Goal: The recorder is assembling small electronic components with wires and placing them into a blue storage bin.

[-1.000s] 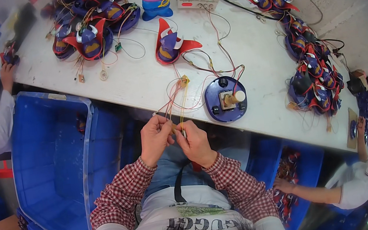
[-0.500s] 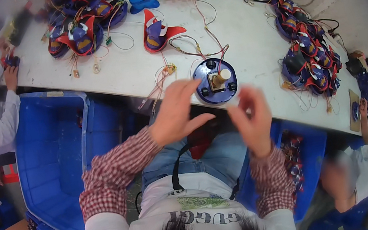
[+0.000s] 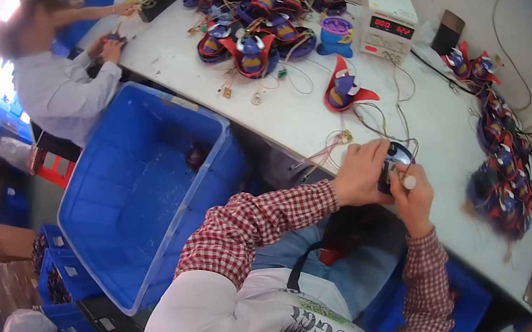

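At the table's front edge, my left hand [image 3: 362, 175] is closed around the left side of a round dark-blue plastic base [image 3: 400, 153]. My right hand [image 3: 417, 202] has its fingers bent against the base's near side, beside a round cream-coloured knob-like part [image 3: 410, 182]. Whatever the right fingertips pinch is hidden. Wires run from the base to a red, purple and white horned toy figure [image 3: 343, 90] standing beyond it. Loose thin wires with a small yellowish connector [image 3: 344, 137] lie by my left hand.
A power supply [image 3: 391, 34] and a blue pot [image 3: 336, 36] stand at the back. Toy figures are heaped behind [image 3: 253, 51] and at right [image 3: 508, 187]. A large blue bin [image 3: 142, 188] stands left of me; a co-worker [image 3: 57, 89] sits beyond it.
The view has swung to the left, so the table sits further right. My hands, apart from the base before, have come down onto it and hold it from both sides.
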### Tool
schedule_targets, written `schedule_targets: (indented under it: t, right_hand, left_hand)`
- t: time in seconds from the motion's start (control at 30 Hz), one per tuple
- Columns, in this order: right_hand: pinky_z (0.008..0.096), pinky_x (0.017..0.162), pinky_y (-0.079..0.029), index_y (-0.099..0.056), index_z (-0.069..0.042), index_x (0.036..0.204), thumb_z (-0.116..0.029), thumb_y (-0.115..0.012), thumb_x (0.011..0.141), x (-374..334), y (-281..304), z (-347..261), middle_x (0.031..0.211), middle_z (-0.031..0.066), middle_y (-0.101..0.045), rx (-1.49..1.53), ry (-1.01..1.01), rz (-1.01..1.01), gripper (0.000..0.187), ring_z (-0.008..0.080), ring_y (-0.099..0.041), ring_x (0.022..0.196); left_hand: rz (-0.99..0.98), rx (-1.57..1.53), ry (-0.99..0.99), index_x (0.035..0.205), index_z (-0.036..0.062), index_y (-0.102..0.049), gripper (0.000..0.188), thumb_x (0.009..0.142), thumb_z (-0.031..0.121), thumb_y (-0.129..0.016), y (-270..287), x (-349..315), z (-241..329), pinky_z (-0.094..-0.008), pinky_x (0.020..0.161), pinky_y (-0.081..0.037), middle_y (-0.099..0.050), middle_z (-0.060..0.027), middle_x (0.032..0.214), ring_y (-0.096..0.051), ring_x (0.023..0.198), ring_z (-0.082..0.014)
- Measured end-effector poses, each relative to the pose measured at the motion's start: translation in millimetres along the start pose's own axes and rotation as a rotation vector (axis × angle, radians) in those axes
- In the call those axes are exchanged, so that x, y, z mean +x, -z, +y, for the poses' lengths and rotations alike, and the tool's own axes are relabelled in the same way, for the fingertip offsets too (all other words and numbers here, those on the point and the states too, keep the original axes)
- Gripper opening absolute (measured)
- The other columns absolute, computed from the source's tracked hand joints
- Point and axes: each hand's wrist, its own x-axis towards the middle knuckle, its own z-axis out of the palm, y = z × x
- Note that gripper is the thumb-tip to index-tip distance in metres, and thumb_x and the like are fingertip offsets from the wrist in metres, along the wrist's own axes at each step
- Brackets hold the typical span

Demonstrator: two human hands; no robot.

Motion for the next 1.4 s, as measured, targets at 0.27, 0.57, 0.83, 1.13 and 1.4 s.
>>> schedule_targets:
  t: [0.27, 0.57, 0.83, 1.13, 1.4]
  right_hand:
    - [0.0227, 0.062, -0.044, -0.062, -0.002, 0.097, -0.015, -0.059, 0.088, 37.8, 53.9, 51.5, 0.081, 0.0055, -0.062, -0.079, -0.458, 0.063, 0.016, 0.0131, -0.053, 0.067]
    - [0.0224, 0.069, -0.041, -0.055, 0.000, 0.117, -0.015, -0.060, 0.088, 16.3, 35.6, 40.0, 0.100, 0.0078, -0.055, -0.264, -0.248, 0.296, 0.032, 0.0134, -0.048, 0.077]
    - [0.0360, 0.080, -0.042, -0.065, -0.004, 0.096, -0.018, -0.068, 0.078, 63.9, -79.4, -11.4, 0.099, 0.0107, -0.056, -0.459, 0.142, -0.238, 0.023, 0.0290, -0.047, 0.090]
    - [0.0326, 0.071, -0.044, -0.062, -0.003, 0.087, -0.017, -0.068, 0.078, 73.9, -98.8, -14.3, 0.086, 0.0102, -0.059, -0.372, -0.061, -0.371, 0.018, 0.0251, -0.051, 0.082]
    - [0.0258, 0.063, -0.044, -0.062, 0.001, 0.091, -0.011, -0.065, 0.080, 69.1, -6.8, -14.6, 0.073, 0.0058, -0.060, 0.427, -0.514, -0.215, 0.016, 0.0155, -0.052, 0.065]
  left_hand:
    - [0.094, 0.030, -0.274, 0.127, 0.0034, -0.048, 0.080, 0.066, 0.046, -0.076, 43.4, -17.6, 4.4, -0.0471, 0.097, -0.030, -0.043, -0.0189, 0.128, -0.043, 0.115, -0.0345]
    - [0.162, -0.144, 0.184, 0.123, -0.0063, -0.040, 0.073, 0.070, 0.030, -0.076, 67.7, 33.8, -127.2, -0.0368, 0.093, -0.041, -0.049, -0.0220, 0.117, -0.049, 0.101, -0.0290]
    - [0.016, -0.321, 0.324, 0.121, -0.0085, -0.039, 0.085, 0.059, 0.032, -0.081, 44.1, 78.2, -141.4, -0.0389, 0.090, -0.043, -0.053, -0.0242, 0.112, -0.051, 0.102, -0.0315]
    - [-0.007, -0.669, 0.374, 0.119, -0.0054, -0.039, 0.076, 0.063, 0.023, -0.082, 65.4, 75.0, -121.6, -0.0309, 0.078, -0.049, -0.056, -0.0175, 0.106, -0.058, 0.087, -0.0233]
    - [0.071, -1.274, 0.460, 0.123, 0.0011, -0.039, 0.059, 0.075, 0.010, -0.072, 61.6, 41.1, -67.9, -0.0252, 0.080, -0.048, -0.054, -0.0112, 0.108, -0.056, 0.092, -0.0169]
